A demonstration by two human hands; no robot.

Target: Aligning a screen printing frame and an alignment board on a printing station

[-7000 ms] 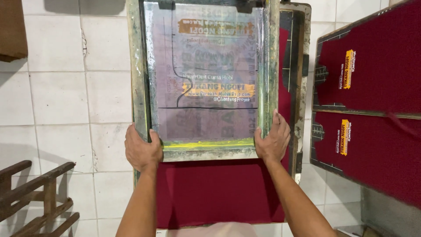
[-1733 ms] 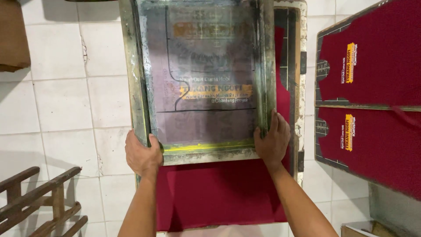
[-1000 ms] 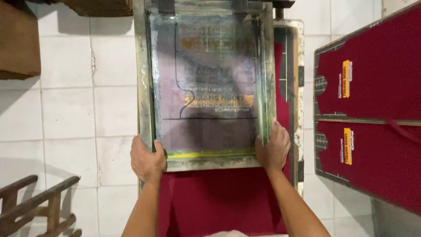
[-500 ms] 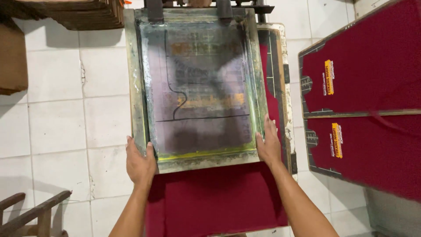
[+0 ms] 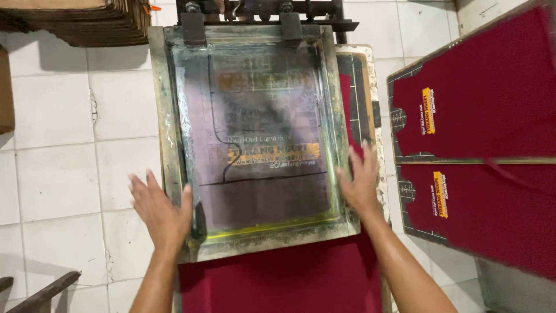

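- Looking down, I saw the white tiled floor [image 5: 69, 174] under everything, with a stack of brown boards [image 5: 87, 23] at the top left corner.
- To my right lay two dark red shirts [image 5: 492, 104] stretched on platens, each already carrying a yellow-orange print [image 5: 428, 110], so I judged those two finished.
- Before me the printing screen [image 5: 255, 139] lay flat in its metal frame, hinged in the clamps [image 5: 243, 23] at the far end, down over another dark red shirt [image 5: 278, 278] whose near part stuck out below the frame.
- Ink, if any was pulled, I could not tell; no squeegee showed, so I judged this shirt's print either not yet made or still hidden under the mesh.
- My left hand [image 5: 159, 211] was spread flat, fingers apart, at the frame's left near corner, gripping nothing.
- My right hand [image 5: 359, 182] was likewise open, palm pressed on the frame's right rail.
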